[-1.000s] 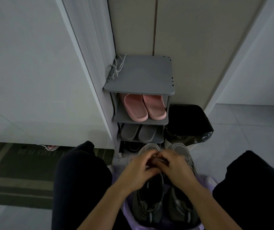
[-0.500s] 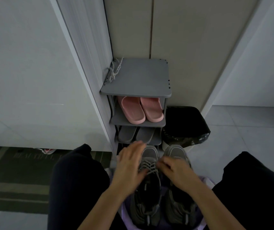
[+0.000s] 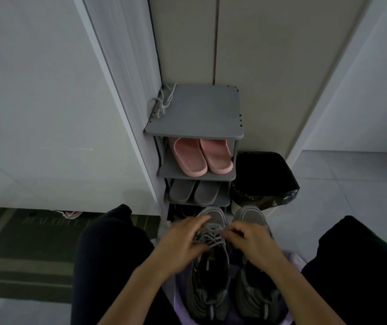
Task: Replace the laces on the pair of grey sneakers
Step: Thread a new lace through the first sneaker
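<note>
Shoe rack: grey, at twelve o'clock; pink slippers on its middle shelf.
Grey sneakers: side by side at six o'clock, between the knees.
Left hand: fingers spread loose over the left sneaker's grey laces.
Right hand: fingertips pinched at those laces.
Spare lace: rack top, eleven o'clock corner.

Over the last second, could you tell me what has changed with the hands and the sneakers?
The two hands, joined over the laces a second ago, have parted: the left hand spread open beside the left sneaker, while the right hand pinches at its grey lace. The crossed lacing is now uncovered. The right sneaker, the shoe rack, the pink slippers and the loose lace on top stayed put.
</note>
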Demonstrator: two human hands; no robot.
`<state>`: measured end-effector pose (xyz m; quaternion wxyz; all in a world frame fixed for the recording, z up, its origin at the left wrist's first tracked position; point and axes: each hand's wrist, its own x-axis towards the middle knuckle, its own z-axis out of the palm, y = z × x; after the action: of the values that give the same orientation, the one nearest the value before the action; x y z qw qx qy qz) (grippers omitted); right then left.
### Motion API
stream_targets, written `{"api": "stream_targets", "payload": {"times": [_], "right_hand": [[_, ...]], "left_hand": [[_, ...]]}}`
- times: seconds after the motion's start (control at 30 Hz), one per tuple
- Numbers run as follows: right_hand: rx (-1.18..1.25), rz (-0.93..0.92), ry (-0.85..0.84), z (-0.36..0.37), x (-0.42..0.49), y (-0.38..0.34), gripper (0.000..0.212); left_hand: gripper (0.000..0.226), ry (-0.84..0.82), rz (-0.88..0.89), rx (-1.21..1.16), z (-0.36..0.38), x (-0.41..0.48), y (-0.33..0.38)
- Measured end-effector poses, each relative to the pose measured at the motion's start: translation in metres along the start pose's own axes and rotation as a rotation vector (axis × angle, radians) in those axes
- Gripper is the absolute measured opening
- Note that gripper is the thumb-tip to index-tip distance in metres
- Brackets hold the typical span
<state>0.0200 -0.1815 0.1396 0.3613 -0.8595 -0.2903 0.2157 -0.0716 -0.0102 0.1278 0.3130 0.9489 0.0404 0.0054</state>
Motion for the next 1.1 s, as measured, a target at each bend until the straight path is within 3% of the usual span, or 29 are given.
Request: {"api": "stream_targets", "payload": {"times": [0.07, 0.23, 0.37, 0.5, 0.57, 0.7, 0.83, 1.1], "right_hand": [[0.0, -0.024, -0.036, 0.009, 0.002, -0.006, 0.02], [0.211, 0.146, 0.047, 0.011, 0.001, 0.0, 0.03], [-0.046, 0.237, 0.058, 0.011, -0.007, 0.011, 0.029], [-0.279, 0.279, -0.025, 0.027, -0.015, 0.004, 0.033], [-0.275, 0.273, -0.014, 0.032, -0.017, 0.003, 0.027], [0.069, 0.345, 0.037, 0.033, -0.018, 0.012, 0.008], [0.477, 0.479, 0.075, 0.033, -0.02, 0.018, 0.012], [0.596, 0.482, 0.068, 0.031, -0.02, 0.017, 0.013]], "left_hand": [[0.046, -0.016, 0.04, -0.072, 0.013, 0.001, 0.015], [0.011, 0.201, -0.097, -0.356, 0.029, 0.002, 0.017], [0.008, 0.271, -0.204, -0.381, 0.031, 0.001, 0.005], [0.015, 0.19, -0.218, -0.292, 0.046, -0.002, 0.002], [0.018, 0.169, -0.209, -0.234, 0.052, -0.003, 0.005], [0.017, 0.175, -0.223, -0.156, 0.06, -0.009, 0.008], [0.01, 0.22, -0.252, -0.17, 0.07, -0.01, 0.014], [0.007, 0.283, -0.262, -0.236, 0.076, -0.005, 0.012]]}}
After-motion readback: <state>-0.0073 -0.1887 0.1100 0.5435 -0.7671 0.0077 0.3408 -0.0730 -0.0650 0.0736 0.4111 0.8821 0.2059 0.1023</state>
